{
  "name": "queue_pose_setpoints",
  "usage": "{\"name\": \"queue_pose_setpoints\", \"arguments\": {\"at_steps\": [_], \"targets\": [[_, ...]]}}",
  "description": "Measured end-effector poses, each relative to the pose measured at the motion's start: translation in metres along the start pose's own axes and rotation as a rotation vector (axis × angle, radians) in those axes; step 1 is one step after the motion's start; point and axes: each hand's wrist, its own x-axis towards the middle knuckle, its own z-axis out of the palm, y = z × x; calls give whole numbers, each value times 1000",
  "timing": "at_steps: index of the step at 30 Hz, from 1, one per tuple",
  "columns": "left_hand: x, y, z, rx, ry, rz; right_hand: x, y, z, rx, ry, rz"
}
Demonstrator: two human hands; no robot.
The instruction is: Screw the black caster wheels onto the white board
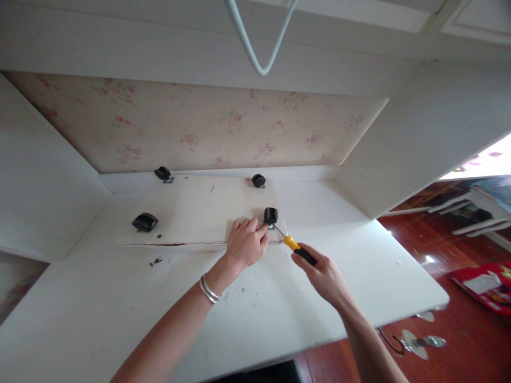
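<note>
A white board [199, 210] lies flat with black caster wheels [145, 222] at its corners. My right hand [321, 271] is wrapped round a yellow-and-black screwdriver [293, 244], whose shaft slants up to the base of the near right caster [270, 215]. Beside that caster, my left hand [247, 243] rests on the board with its fingers bent together and its thumb and index finger at the metal mount. Whatever is between those fingertips is hidden. The other two casters, at far left [162, 173] and far right [258, 181], stand on the board's back corners.
Small dark screws [156, 261] lie on the white desk top [223, 340] in front of the board. White side panels [431, 122] and a floral back wall [231, 125] enclose the desk. A white cable [261, 69] hangs overhead. A red object [485, 284] sits on the wooden floor.
</note>
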Motion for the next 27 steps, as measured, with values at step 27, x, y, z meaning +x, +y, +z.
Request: {"name": "queue_pose_setpoints", "arguments": {"at_steps": [27], "targets": [[-17, 3, 1, 45, 7, 48, -26, 18, -13, 11, 128, 89]]}}
